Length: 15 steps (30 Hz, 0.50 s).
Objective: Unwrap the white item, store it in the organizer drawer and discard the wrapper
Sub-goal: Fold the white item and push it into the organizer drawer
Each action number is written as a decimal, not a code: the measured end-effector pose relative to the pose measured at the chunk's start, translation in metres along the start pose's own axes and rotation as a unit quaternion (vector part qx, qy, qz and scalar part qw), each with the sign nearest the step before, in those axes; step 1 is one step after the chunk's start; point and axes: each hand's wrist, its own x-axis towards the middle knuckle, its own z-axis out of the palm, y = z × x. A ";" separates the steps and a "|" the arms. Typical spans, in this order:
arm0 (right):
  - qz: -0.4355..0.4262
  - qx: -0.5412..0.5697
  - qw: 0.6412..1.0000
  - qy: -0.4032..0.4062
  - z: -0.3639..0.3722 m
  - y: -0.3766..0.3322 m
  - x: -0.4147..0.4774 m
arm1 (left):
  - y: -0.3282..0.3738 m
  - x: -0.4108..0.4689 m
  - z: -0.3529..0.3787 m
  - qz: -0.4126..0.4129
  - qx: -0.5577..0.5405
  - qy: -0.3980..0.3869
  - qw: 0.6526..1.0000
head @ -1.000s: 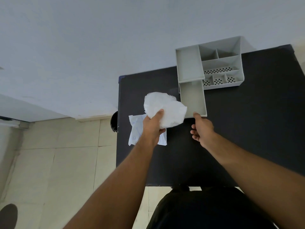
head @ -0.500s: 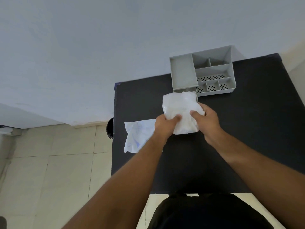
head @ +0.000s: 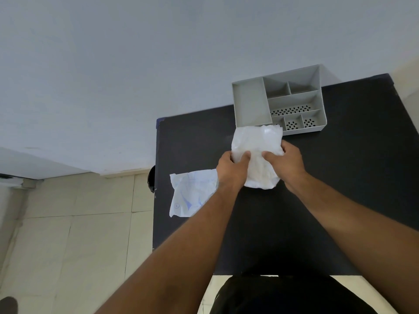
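Note:
Both hands hold the soft white item just in front of the grey organizer. My left hand grips its left edge and my right hand grips its right edge, thumbs on top. The item covers the pulled-out drawer, which is hidden beneath it. The crumpled white wrapper with blue print lies flat at the left edge of the black table, partly under my left wrist.
The organizer stands at the table's far edge against a pale wall, with several open compartments, some perforated. Tiled floor lies to the left of the table. A dark round object sits beside the table's left edge.
My right hand left the drawer front and took hold of the white item. Both hands carried it rightward over the open drawer, in front of the organizer.

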 end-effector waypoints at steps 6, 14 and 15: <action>-0.017 0.000 0.998 -0.063 -0.001 -0.004 0.018 | 0.011 0.013 -0.004 -0.004 0.006 0.031 0.999; -0.010 0.031 0.998 -0.057 -0.002 -0.004 0.038 | 0.028 0.037 -0.008 0.006 0.059 0.051 0.997; -0.017 0.018 0.999 -0.045 -0.001 -0.004 0.040 | 0.029 0.038 -0.006 0.003 0.059 0.058 0.997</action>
